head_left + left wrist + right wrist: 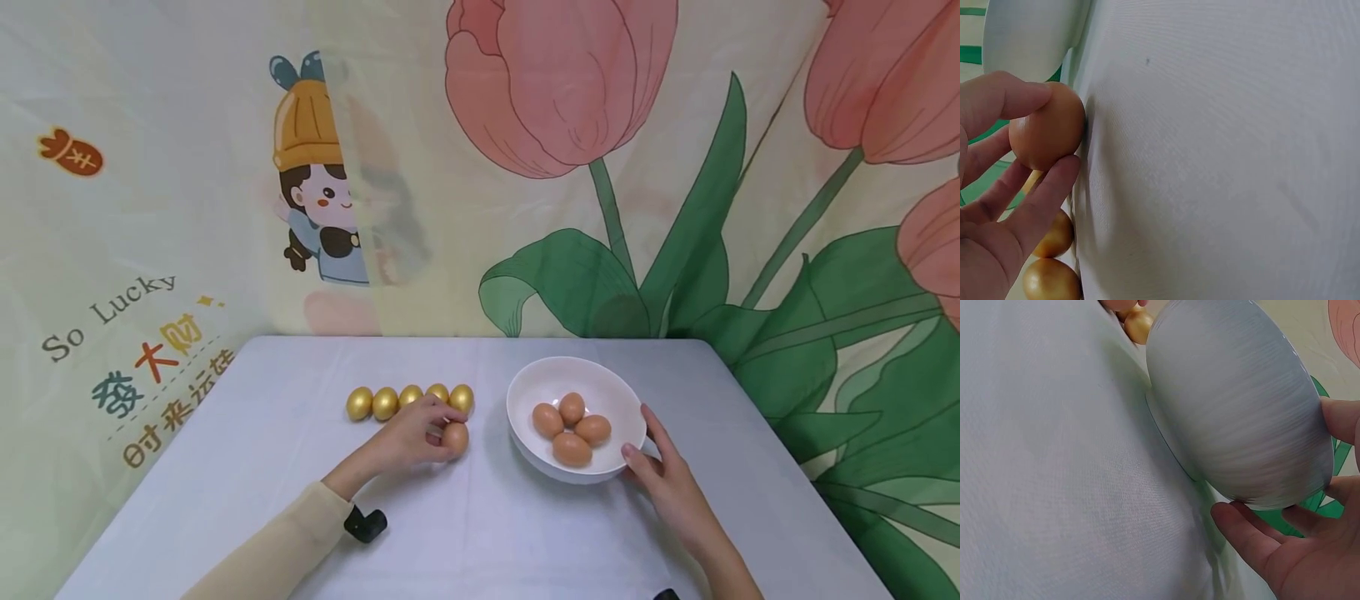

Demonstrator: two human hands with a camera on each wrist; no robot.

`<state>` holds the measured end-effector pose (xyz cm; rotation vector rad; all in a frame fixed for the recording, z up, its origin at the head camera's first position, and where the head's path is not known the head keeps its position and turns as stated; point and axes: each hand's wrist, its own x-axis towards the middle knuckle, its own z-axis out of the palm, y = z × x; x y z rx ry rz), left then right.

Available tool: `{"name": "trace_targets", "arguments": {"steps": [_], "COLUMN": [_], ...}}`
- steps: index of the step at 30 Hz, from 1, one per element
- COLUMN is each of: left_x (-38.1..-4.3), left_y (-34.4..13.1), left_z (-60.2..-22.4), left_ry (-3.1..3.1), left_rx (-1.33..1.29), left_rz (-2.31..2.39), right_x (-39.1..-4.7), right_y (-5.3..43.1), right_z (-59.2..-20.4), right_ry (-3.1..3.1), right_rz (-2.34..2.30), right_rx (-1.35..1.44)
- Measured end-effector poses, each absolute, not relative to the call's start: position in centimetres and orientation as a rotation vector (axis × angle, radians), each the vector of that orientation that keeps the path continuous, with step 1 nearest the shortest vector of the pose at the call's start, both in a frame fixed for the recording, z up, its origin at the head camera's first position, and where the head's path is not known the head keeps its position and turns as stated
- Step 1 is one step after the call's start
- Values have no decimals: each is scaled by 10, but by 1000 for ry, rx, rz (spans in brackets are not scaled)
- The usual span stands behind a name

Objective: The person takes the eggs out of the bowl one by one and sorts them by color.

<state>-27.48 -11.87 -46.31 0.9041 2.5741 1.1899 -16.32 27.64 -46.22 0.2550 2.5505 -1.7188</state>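
My left hand pinches a brown egg between thumb and fingers, low over the white cloth. In the left wrist view that egg sits right at the cloth. Just behind the hand runs a row of several golden eggs, partly covered by the fingers. To the right stands a white bowl with several brown eggs in it. My right hand holds the bowl at its right side, thumb at the rim and fingers under the outer wall, as the right wrist view shows.
A white cloth covers the table, whose far edge meets a printed backdrop with tulips and a cartoon figure. A black wrist strap piece shows by the left sleeve.
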Motion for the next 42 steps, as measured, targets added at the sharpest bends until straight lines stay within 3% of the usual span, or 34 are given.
{"name": "trace_targets", "arguments": {"steps": [27, 42], "left_x": [-276, -279], "left_y": [-118, -124], "left_z": [-462, -431], "left_ry": [2629, 2652], "left_rx": [848, 872], "left_rz": [1220, 1272], "right_x": [-164, -163], "right_y": [275, 276], "right_z": [-459, -460], "right_ry": [2567, 2565], "right_rz": [-1691, -1689], "right_rx": [257, 255]}}
